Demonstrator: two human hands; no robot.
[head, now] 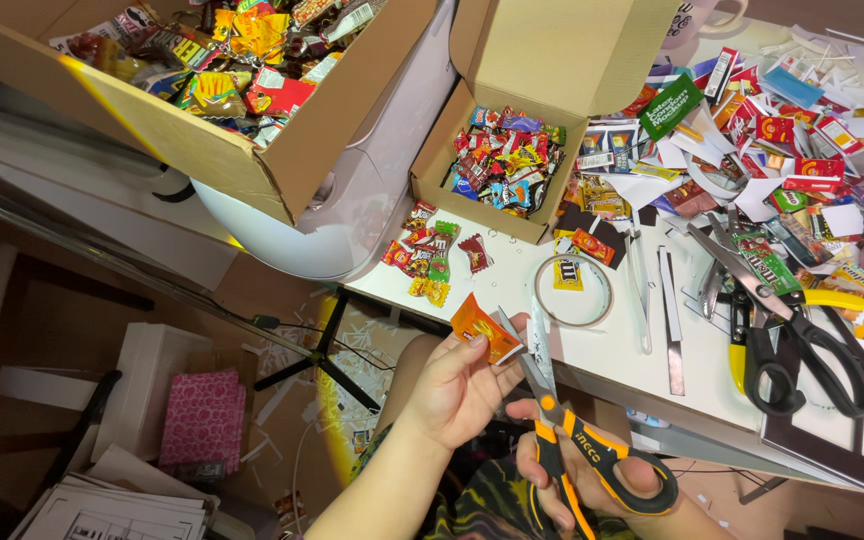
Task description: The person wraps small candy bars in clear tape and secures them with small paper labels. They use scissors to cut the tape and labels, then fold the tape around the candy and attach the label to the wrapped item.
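A small orange foil-printed paper wrapper [485, 328] sits pinched between my left hand [457, 385] thumb and fingertips, held just off the near edge of the white table [702, 375]. My right hand [592, 480] has its fingers closed through the loops of orange-and-black scissors [562, 425], whose blades meet the wrapper's right edge. Just beyond lies a clear tape ring [573, 290]. Farther back stands an open cardboard box of mixed wrappers [505, 160], and to the right black-handled scissors [802, 345] rest among cut scraps.
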